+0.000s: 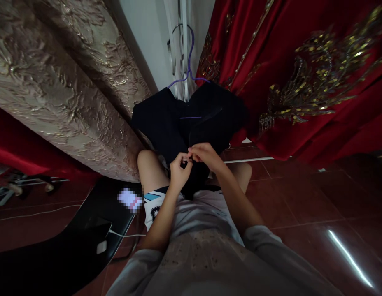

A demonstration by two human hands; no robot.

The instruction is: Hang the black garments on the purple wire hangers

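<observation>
Red tiled floor (302, 197), hanging drapes – left hand (179, 170) and right hand (205, 155) pinch the dark garment (166, 119), likely soft and limp – best gripped at its edge

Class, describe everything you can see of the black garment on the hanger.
The black garment is dark, matte cloth, hung on a thin purple wire hanger whose hook catches a white frame by the wall. It drapes down toward the seated person's knees. The hanger's lower bar shows across its opening. Its lower front edge is pinched between the left hand and the right hand, which meet at one spot. Gold brocade fabric hangs beside it on one side and red embroidered cloth on the other.
</observation>
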